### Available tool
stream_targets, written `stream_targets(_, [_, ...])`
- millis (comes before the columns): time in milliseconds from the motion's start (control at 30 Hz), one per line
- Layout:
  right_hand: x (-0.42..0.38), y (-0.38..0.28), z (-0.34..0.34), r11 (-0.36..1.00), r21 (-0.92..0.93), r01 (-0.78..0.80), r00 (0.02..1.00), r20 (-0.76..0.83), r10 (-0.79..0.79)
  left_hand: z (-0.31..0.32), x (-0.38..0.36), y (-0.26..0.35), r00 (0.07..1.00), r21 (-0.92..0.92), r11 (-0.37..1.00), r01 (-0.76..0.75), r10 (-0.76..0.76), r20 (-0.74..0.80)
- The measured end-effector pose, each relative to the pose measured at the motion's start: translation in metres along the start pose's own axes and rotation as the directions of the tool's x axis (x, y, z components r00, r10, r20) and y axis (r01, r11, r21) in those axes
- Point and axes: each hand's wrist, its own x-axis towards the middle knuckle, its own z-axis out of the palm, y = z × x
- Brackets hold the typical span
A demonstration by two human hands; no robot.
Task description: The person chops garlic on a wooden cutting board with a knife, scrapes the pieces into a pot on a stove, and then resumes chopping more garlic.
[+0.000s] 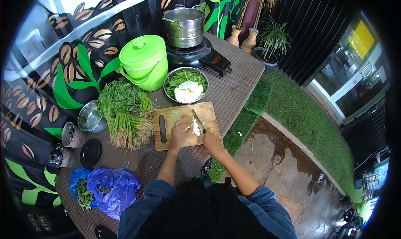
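My right hand point(213, 143) is closed round the handle of a kitchen knife point(197, 118), its blade pointing away from me over the wooden cutting board point(177, 113). Beside the blade lies a small heap of chopped white food point(196, 129), whose kind I cannot make out. My left hand point(180, 134) rests on the board, its bent fingers against the left side of that heap. Just beyond the board stands a metal bowl point(166, 93) holding cut green leaves point(180, 78) and a white mound point(188, 91).
Left of the board lie leafy greens with roots point(125, 113), near a metal bowl point(92, 117) and blue plastic bags point(115, 189). Behind stand a lidded green bucket point(144, 61) and a pot point(185, 28) on a black stove point(190, 55). The table edge point(238, 107) runs along the right.
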Motion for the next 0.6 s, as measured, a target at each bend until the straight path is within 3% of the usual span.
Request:
stream_targets(67, [-0.012,-0.015,0.005,0.976,0.104,-0.19,0.98,0.074,0.183,-0.007,-0.002,0.012,0.995,0.057,0.998,0.017,-0.023,0.098])
stream_targets(100, [-0.013,-0.015,0.017,0.979,0.043,-0.198,0.979,0.059,0.196,-0.007,-0.002,0.009,0.995,0.056,0.998,0.018,-0.023,0.097])
stream_targets(167, [-0.005,-0.006,0.031,0.983,0.055,-0.173,0.985,0.028,0.172,-0.006,-0.002,0.001,0.987,0.024,0.999,-0.044,0.04,0.157])
stream_targets(267, [0.001,-0.002,0.025,0.992,0.044,-0.116,0.993,0.01,0.115,-0.004,-0.003,-0.004,0.987,-0.038,0.999,0.039,-0.033,0.157])
stream_targets(400, [-0.005,0.005,0.009,0.998,-0.062,0.019,1.0,0.01,-0.019,-0.003,-0.004,-0.004,0.988,-0.048,0.999,0.025,-0.018,0.153])
stream_targets(500, [-0.014,-0.007,0.029,0.993,-0.009,-0.118,0.993,-0.024,0.118,-0.002,-0.003,-0.007,0.99,0.007,1.0,-0.02,0.019,0.138])
stream_targets(600, [-0.014,-0.005,0.047,0.994,0.016,-0.107,0.991,-0.084,0.108,-0.002,-0.002,-0.005,0.988,0.091,0.992,-0.089,0.076,0.138])
